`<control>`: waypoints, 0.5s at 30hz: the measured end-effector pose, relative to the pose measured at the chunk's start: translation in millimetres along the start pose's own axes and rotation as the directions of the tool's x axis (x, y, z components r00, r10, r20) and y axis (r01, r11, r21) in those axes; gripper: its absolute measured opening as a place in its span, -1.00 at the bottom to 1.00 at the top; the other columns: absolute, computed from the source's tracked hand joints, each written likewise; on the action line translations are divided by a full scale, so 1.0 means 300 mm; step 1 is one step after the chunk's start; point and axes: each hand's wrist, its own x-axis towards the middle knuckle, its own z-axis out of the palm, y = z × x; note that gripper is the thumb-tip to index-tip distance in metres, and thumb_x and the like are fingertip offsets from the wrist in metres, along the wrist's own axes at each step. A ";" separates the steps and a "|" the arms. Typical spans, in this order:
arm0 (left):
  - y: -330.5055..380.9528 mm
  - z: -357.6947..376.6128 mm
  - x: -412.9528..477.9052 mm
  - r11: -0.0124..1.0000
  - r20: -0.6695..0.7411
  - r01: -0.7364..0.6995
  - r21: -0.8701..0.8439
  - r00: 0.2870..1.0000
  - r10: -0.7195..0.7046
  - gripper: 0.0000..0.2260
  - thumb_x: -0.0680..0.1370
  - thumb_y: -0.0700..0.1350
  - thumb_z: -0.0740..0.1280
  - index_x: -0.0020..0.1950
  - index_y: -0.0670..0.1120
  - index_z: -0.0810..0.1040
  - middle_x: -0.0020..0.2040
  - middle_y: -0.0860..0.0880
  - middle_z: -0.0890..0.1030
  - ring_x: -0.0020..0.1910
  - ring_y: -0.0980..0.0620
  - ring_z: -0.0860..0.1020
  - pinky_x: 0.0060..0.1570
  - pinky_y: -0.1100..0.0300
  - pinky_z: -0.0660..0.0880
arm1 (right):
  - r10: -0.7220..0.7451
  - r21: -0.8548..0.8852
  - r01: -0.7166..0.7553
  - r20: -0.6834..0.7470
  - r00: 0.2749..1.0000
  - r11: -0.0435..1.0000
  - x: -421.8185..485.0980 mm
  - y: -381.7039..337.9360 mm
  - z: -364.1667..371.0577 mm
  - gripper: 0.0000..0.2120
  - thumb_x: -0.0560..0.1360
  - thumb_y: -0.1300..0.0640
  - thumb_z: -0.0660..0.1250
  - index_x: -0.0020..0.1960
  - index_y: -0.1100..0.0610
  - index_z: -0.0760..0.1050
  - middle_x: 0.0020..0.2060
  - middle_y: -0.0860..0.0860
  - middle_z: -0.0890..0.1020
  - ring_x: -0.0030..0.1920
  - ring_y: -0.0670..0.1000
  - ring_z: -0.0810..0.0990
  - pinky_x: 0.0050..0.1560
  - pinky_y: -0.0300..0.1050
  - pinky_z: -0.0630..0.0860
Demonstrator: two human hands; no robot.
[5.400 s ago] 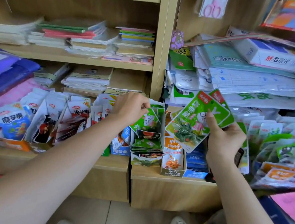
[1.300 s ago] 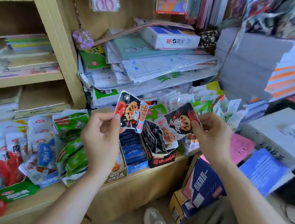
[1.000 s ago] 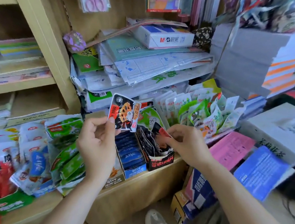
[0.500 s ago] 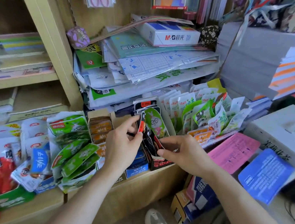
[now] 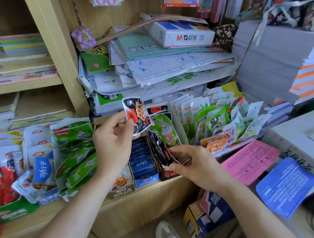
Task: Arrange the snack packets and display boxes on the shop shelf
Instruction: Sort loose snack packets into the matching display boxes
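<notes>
The left hand [image 5: 112,143], at centre frame, pinched one black-and-red snack packet [image 5: 136,114] between thumb and fingertips and held it upright, just above the row of display boxes. The right hand [image 5: 196,165], to its lower right, had thumb and forefinger curled onto the dark front of the black display box [image 5: 169,172]; whether they pinched a packet or the box's flap could not be told. One green packet [image 5: 163,129] with a cartoon rabbit stood in that box, between the two hands and just right of the held packet.

Three display boxes sat side by side at the front edge of the wooden shelf [image 5: 142,196]: a box with orange packets [image 5: 122,184] partly under the left wrist, a blue box [image 5: 142,164] in the middle, and the black one on the right. The black box was packed tight against the blue box on its left and a fanned row of white-and-green packets [image 5: 211,117] on its right. Loose green packets [image 5: 77,148] and red-and-white packets [image 5: 5,169] were heaped at lower left, some overhanging the shelf's lip.

Stacked papers pressed low over the back of the boxes, so open room lay mainly in front of the shelf, between the forearms. One pink sheet [image 5: 249,162] and one blue sheet [image 5: 284,186] lay at right.
</notes>
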 end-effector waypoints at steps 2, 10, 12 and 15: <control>-0.030 0.019 -0.023 0.997 0.067 -0.002 0.082 0.998 -0.003 -0.81 0.56 -0.28 0.39 0.01 0.00 0.66 -0.27 0.11 0.65 -0.27 0.05 0.67 -0.26 -0.07 0.65 | 0.013 0.009 -0.013 -0.006 1.000 1.000 0.000 -0.001 0.000 -0.54 0.52 0.00 0.45 0.39 -0.04 0.49 0.02 -0.26 0.59 -0.01 -0.26 0.59 -0.04 -0.37 0.55; -0.014 0.060 -0.058 0.994 0.267 0.103 0.024 0.958 -0.105 -0.45 0.58 -0.33 0.36 0.47 0.13 0.39 -0.34 0.08 0.56 -0.31 0.15 0.67 -0.16 0.10 0.68 | -0.004 0.008 0.005 -0.044 0.999 1.000 0.012 0.015 0.011 -0.62 0.55 0.08 0.41 0.36 0.02 0.54 0.03 -0.20 0.64 -0.05 -0.29 0.60 -0.08 -0.44 0.50; -0.013 0.050 -0.048 0.992 0.285 0.124 -0.033 0.952 -0.110 -0.44 0.59 -0.34 0.36 0.47 0.15 0.39 -0.32 0.06 0.54 -0.30 0.09 0.67 -0.17 0.04 0.68 | -0.008 0.013 0.008 -0.045 0.999 1.000 0.011 0.012 0.014 -0.63 0.55 0.11 0.41 0.35 0.02 0.55 0.05 -0.15 0.66 -0.05 -0.27 0.61 -0.10 -0.43 0.50; -0.008 0.042 -0.043 0.992 0.331 0.117 -0.051 0.939 -0.094 -0.42 0.58 -0.36 0.35 0.51 0.10 0.39 -0.27 -0.04 0.53 -0.30 0.07 0.67 -0.17 0.00 0.68 | -0.010 0.006 0.010 -0.047 0.999 1.000 0.009 0.008 0.014 -0.65 0.55 0.12 0.41 0.34 0.01 0.56 0.04 -0.15 0.66 -0.06 -0.26 0.61 -0.09 -0.44 0.51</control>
